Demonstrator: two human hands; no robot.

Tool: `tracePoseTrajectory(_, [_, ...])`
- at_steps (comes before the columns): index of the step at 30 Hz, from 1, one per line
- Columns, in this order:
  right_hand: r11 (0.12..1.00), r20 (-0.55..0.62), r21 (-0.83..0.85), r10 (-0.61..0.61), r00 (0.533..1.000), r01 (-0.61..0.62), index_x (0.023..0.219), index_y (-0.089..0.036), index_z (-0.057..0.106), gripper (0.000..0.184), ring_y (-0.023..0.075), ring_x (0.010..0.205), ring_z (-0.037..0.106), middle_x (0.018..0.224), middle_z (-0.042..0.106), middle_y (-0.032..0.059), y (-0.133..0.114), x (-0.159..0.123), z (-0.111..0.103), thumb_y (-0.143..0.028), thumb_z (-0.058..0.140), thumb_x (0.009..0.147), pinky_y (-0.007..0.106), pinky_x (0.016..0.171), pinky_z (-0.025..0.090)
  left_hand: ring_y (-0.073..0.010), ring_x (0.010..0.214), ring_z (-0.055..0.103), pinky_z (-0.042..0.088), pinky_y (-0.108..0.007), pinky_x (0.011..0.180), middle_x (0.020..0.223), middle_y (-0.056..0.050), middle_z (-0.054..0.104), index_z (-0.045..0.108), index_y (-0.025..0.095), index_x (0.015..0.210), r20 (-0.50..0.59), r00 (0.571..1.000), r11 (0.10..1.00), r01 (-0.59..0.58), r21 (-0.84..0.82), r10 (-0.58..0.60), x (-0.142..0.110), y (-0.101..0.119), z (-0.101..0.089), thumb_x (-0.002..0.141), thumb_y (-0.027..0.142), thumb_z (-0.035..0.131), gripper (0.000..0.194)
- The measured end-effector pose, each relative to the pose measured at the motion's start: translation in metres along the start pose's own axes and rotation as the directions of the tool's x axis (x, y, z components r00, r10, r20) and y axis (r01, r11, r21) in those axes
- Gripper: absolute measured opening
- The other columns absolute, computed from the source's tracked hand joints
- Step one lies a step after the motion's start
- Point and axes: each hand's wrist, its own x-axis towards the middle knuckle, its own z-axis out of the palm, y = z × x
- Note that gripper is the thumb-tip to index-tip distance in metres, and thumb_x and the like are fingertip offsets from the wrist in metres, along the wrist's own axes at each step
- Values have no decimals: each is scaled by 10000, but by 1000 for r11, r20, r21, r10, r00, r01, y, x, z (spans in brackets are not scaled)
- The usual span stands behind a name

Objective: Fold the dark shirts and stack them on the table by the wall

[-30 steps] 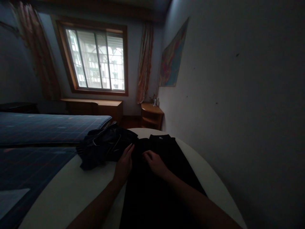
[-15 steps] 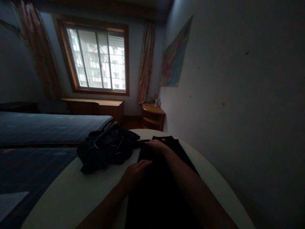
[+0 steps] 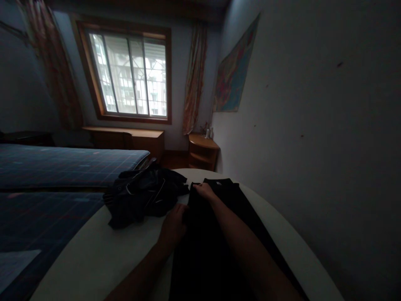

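Note:
A black garment (image 3: 209, 251) lies spread lengthwise on the round pale table (image 3: 94, 259), with a small light mark near its far edge. It is too dark to tell its kind. My right hand (image 3: 205, 192) reaches across it and is closed on the far left corner. Along the left edge, nearer to me, my left hand (image 3: 174, 223) has its fingers closed on the cloth; the fingertips are partly hidden. Left of both hands sits a crumpled heap of dark clothing (image 3: 140, 196) with thin white piping.
A bed with a blue checked mattress (image 3: 72, 167) stands left of the table, a pale sheet (image 3: 19, 265) on its near part. The wall (image 3: 328, 175) runs along the right. Beyond are a wooden desk (image 3: 138, 133) and a corner shelf (image 3: 203, 144).
My left hand has shifted slightly left and away from me, its fingers now at the garment's left edge. My right hand stays at the far left corner. The view has turned slightly.

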Motion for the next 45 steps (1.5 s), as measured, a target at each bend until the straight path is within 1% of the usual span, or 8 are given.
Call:
tracePoseTrajectory(11, [994,-60,100,61,996,-55,1080,-143,727,311,198,993,684,1034,748,90,-1,16,10,-166,556,821,230,829,497,-149,943,635,458,-252,848,1121,-13,618,632,230,972,-58,998,1000,7,-12,-8,-1,2,-2,726,-70,443,432])
tracePoseTrajectory(18, [992,17,121,-36,999,34,1197,-167,684,472,156,797,704,961,762,59,0,16,10,-42,518,773,228,759,520,-153,937,635,452,-271,878,1116,-17,634,678,219,894,-17,1000,1000,0,-27,0,0,5,-3,812,18,484,291])
tracePoseTrajectory(25, [986,29,89,-143,989,140,1111,-172,718,377,175,952,689,1010,753,67,-1,14,13,-56,555,791,259,885,496,-144,808,634,434,-259,750,941,-22,649,633,195,789,-11,999,997,37,75,-36,0,11,-5,947,191,450,242])
tracePoseTrajectory(30, [976,61,83,-207,976,202,1297,-151,573,441,149,913,696,1061,738,84,-9,14,15,-138,588,856,251,813,523,-172,854,625,429,-270,771,917,-22,649,620,207,878,-42,997,983,71,169,-64,2,6,0,871,176,573,56])
tracePoseTrajectory(33, [963,99,44,-269,958,265,1336,-180,534,484,134,962,689,1162,708,75,-11,10,13,-117,587,860,248,856,511,-200,958,623,430,-305,839,1046,-42,663,626,219,1025,-47,995,976,97,197,-90,2,4,0,865,155,566,182])
tracePoseTrajectory(39, [926,124,-186,-309,943,328,1331,-203,572,394,184,1299,502,1385,581,96,8,-4,-12,-172,442,960,361,1126,311,-244,1045,604,426,-371,880,1126,-53,684,665,240,1128,-9,998,962,67,263,-67,0,4,0,899,128,509,298])
tracePoseTrajectory(43, [899,127,-352,-232,964,262,1361,-251,570,416,281,1471,228,1535,422,81,34,-13,-29,-393,424,999,536,1186,52,-243,1042,611,431,-372,878,1139,-55,688,671,246,1144,-16,999,966,52,253,-49,1,2,1,909,120,505,315])
tracePoseTrajectory(45, [889,141,-397,-188,972,229,1402,-280,535,487,314,1483,185,1579,348,69,45,-16,-32,-505,391,995,564,1175,50,-238,1031,618,435,-370,885,1133,-58,692,667,231,1138,-23,999,972,47,232,-43,1,3,1,918,139,508,286])
